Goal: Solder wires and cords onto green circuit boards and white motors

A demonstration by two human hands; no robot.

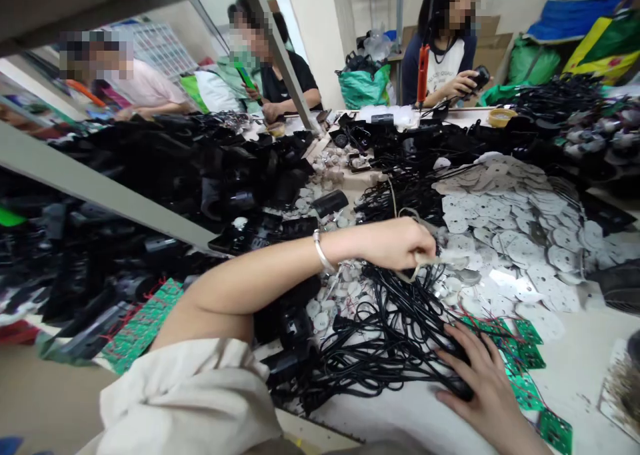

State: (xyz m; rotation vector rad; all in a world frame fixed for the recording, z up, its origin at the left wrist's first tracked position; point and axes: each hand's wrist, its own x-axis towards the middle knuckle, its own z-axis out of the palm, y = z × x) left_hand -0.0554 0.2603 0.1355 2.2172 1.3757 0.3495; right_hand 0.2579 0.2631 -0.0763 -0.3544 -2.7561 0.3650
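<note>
I've got the left hand [397,243] clenched on a pale cord [424,259], just over the black cables [395,338]. Right hand [483,378] has fingers spread, touching the cables' right end. Cables lie bunched on the surface [590,348]; green circuit boards [524,389] just beside the right hand.
</note>
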